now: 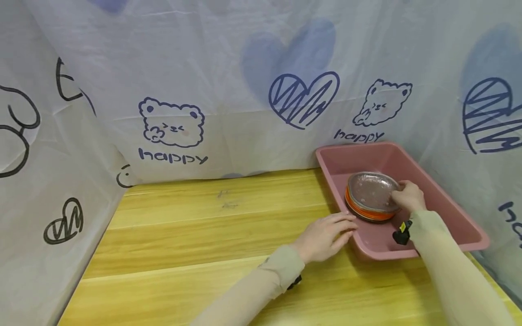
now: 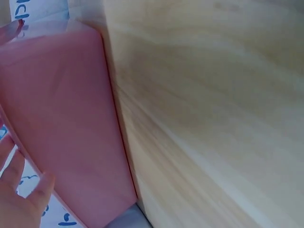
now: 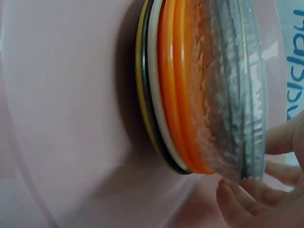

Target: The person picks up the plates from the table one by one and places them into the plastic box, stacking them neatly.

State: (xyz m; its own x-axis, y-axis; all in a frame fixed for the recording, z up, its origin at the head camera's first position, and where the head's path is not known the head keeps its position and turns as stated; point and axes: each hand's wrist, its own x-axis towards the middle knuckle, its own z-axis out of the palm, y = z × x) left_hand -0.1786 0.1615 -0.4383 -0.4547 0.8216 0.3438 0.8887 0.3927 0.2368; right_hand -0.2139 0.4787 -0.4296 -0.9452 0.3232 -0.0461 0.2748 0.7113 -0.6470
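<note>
In the head view, a stack of round plates sits in a pink basin (image 1: 442,206). The top is a clear, ridged plastic plate (image 1: 373,190); the right wrist view shows more than one clear rim there. My right hand (image 1: 409,197) pinches the clear plate's right edge between thumb and fingers. Below it lie orange plates (image 3: 173,90), a white plate (image 3: 154,71) and a dark-rimmed plate (image 3: 145,80). My left hand (image 1: 326,236) rests at the basin's near-left rim, fingers fairly straight and loosely spread, with the thumb beside the outer wall.
The basin stands at the right of a yellow wood-grain table (image 1: 183,244). Behind it hangs a white cloth (image 1: 232,131) with drawn hearts and bears, and the cloth also closes in both sides. Dark straps sit at both wrists.
</note>
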